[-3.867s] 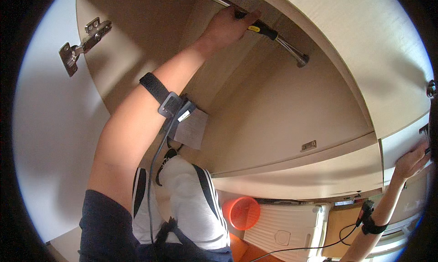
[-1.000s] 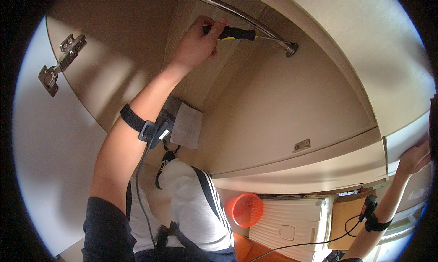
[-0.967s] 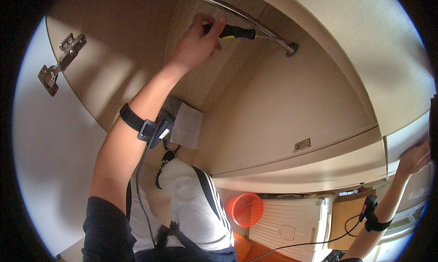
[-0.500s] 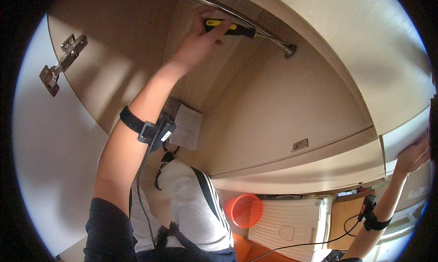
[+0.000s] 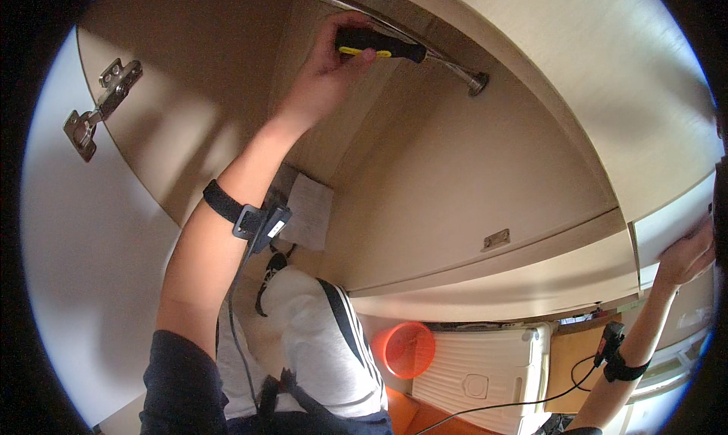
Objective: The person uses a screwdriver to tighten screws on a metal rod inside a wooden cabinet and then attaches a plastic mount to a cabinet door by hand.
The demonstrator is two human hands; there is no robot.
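Observation:
My left hand point(image 5: 322, 75) is raised inside a light wooden wardrobe and is closed around a screwdriver point(image 5: 379, 47) with a black and yellow handle. The handle lies along a metal hanging rail point(image 5: 444, 60) just under the top panel. The rail ends in a round flange point(image 5: 478, 82) on the side wall. The screwdriver's tip is hidden. A black strap with a small device point(image 5: 246, 219) sits on my left forearm. My right hand point(image 5: 686, 253) is far out at the right rim, its fingers curled on the edge of a wardrobe panel point(image 5: 667, 215).
A metal hinge point(image 5: 98, 109) sits on the open white door at the left. A sheet of paper point(image 5: 307, 211) lies on the wardrobe floor. Below are my knee in grey trousers point(image 5: 318, 344), an orange bucket point(image 5: 406, 349) and a ribbed white case point(image 5: 485, 367).
My left hand has turned the screwdriver handle, so its yellow stripe now faces up, and has shifted slightly along the rail. My right hand has stayed on the panel edge.

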